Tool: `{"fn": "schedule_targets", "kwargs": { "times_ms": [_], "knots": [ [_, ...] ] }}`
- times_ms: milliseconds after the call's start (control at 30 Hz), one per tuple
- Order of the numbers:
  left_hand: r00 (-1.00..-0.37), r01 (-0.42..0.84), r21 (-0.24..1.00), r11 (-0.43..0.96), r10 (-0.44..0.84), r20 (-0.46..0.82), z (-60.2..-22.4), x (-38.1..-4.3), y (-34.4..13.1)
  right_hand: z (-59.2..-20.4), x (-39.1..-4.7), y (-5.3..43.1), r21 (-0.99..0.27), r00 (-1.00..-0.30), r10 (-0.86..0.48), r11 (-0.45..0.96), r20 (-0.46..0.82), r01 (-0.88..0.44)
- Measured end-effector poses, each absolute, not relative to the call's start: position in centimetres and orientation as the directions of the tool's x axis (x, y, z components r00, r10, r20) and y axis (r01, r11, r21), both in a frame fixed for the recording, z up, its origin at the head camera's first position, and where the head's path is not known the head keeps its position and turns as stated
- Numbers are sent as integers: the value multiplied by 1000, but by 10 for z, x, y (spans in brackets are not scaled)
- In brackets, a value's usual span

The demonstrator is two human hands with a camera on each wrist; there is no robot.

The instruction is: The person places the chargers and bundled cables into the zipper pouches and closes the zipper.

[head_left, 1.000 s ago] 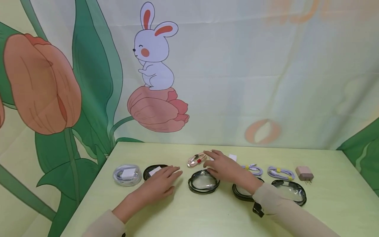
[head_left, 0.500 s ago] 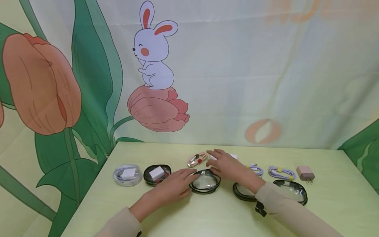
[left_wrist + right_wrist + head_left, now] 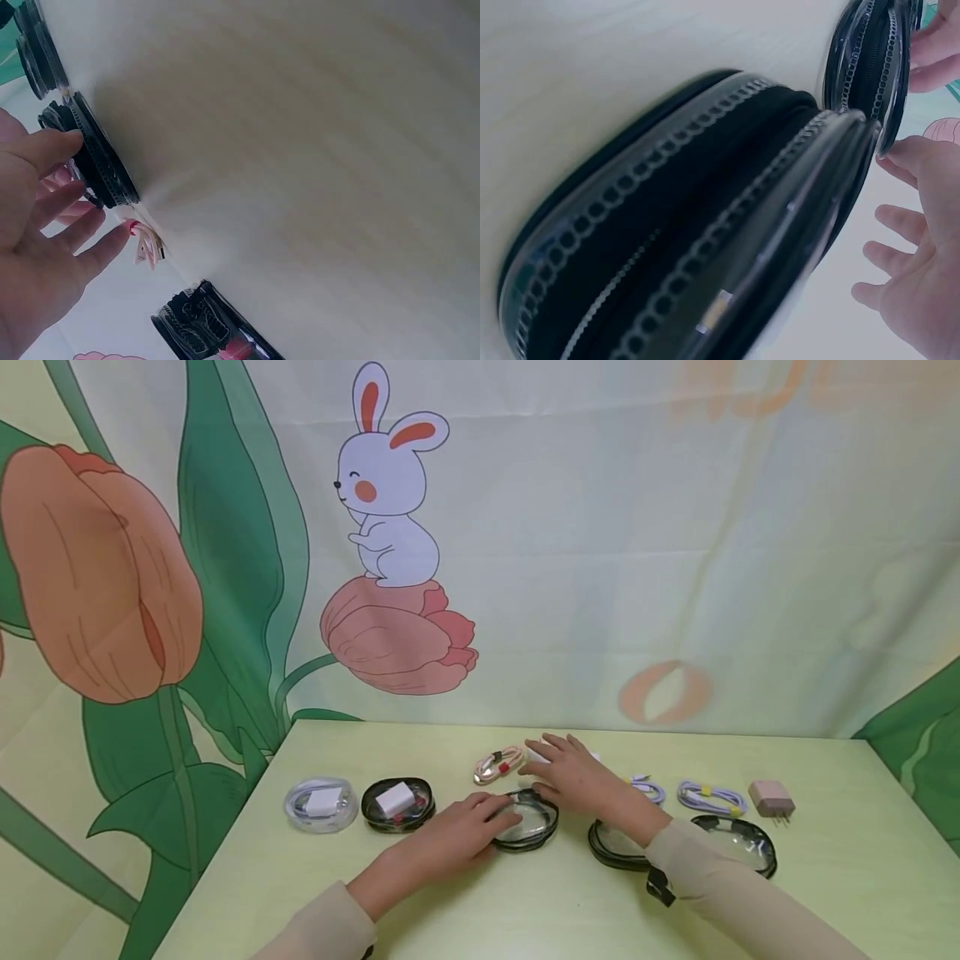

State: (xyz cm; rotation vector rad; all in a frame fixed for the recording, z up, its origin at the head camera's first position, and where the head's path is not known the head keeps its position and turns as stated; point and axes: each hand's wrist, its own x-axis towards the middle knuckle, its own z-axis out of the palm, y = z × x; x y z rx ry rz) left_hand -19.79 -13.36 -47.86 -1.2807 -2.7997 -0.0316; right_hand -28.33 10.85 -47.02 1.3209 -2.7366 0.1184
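Note:
My left hand [image 3: 453, 839] reaches over a round clear zip pouch with black trim [image 3: 536, 831] in the middle of the table. In the left wrist view, its thumb and fingers lie loosely along that pouch [image 3: 101, 161]. My right hand [image 3: 573, 781] is spread at the pouch's far right side; in the right wrist view the thumb is right at the pouch edge [image 3: 870, 75], the other fingers apart. A pink coiled cable [image 3: 498, 766] lies just behind the pouch. White items behind the right hand are mostly hidden.
On the left stand a clear pouch [image 3: 288, 810] and a black-trimmed pouch [image 3: 369, 818], each with a white charger on top. To the right are two black-trimmed pouches [image 3: 618, 860] [image 3: 767, 852], lilac cables [image 3: 712, 798] and a pink plug charger [image 3: 771, 797].
My left hand has moved right, from the black-trimmed pouch with the white charger to the middle pouch. The right hand has stayed nearly in place, its fingers shifting slightly.

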Motion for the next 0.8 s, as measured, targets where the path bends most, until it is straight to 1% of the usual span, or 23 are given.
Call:
{"fn": "schedule_targets", "kwargs": {
  "times_ms": [133, 333, 500, 667, 733, 800],
  "knots": [
    [-664, 745, -22, 666, 745, 73, -478, -198, -135, -469, -285, 107, -33, -621, -773, 623, 132, -782],
    [-661, 737, -101, 668, 744, 102, -477, -196, -134, -471, -288, 107, -41, -629, -763, 631, 152, -775],
    [-695, 700, -134, 701, 712, 95, -475, -194, -132, -471, -289, 106, -32, -621, -764, 626, 173, -779],
    [-749, 655, -51, 754, 657, 87, -473, -194, -133, -472, -290, 107, -24, -605, -775, 612, 182, -791],
    [-762, 643, -18, 766, 642, 90, -473, -195, -133, -472, -290, 108, -34, -604, -776, 609, 183, -793],
    [-765, 639, -14, 769, 638, 94, -473, -195, -134, -471, -290, 109, -37, -603, -777, 607, 183, -794]
  ]
}}
